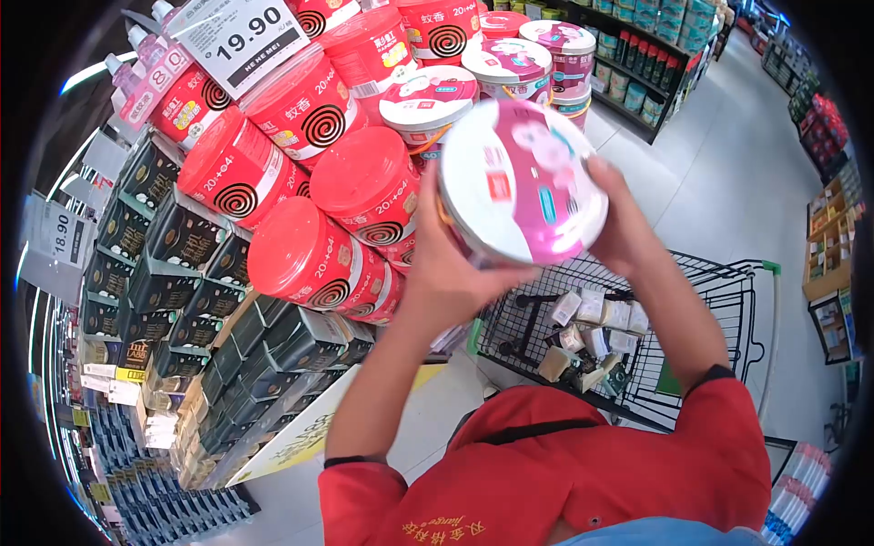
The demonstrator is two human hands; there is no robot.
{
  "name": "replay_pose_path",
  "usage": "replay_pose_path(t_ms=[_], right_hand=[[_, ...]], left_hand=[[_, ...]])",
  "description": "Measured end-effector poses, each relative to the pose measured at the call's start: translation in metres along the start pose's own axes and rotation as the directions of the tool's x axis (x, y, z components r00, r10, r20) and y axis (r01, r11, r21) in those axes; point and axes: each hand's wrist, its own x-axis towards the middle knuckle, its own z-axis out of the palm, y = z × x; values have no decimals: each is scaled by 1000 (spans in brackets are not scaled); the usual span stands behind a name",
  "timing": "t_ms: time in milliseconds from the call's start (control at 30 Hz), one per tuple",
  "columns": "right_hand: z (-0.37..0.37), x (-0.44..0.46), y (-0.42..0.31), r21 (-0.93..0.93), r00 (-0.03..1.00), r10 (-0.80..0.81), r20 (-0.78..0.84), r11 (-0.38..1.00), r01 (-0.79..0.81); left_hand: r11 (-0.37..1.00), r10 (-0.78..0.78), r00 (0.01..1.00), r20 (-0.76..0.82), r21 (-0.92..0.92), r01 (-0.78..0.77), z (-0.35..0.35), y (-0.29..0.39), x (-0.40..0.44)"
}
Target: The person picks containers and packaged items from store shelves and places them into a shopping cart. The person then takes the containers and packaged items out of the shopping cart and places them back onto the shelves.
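Observation:
Both of my hands grip a round tub with a white and magenta lid (528, 177), raised in front of the display. My left hand (455, 264) wraps around its lower left side. On its right side is my right hand (624, 223), fingers curled at the rim. Behind it stand similar white-lidded tubs (428, 98), some with a yellow handle. Red mosquito-coil tubs (364, 173) with black spirals are stacked to the left of my left hand. Under my arms is a wire shopping cart (719, 337) with several small boxes (601, 318) in it.
A price sign (241, 41) reading 19.90 stands over the red tubs. Dark boxes (182, 237) are piled at the left. A shelf (637, 82) of cans stands at the back, and a tiled aisle (728, 155) runs along the right.

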Motion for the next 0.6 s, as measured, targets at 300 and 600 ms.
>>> replay_pose_path(t_ms=[300,600], right_hand=[[53,81,-81,-356,984,80,159,934,-18],[22,155,-84,-456,985,95,147,890,-18]], left_hand=[[972,168,986,-13,168,-163,-65,55,92],[980,159,986,49,111,-163,-81,40,125]])
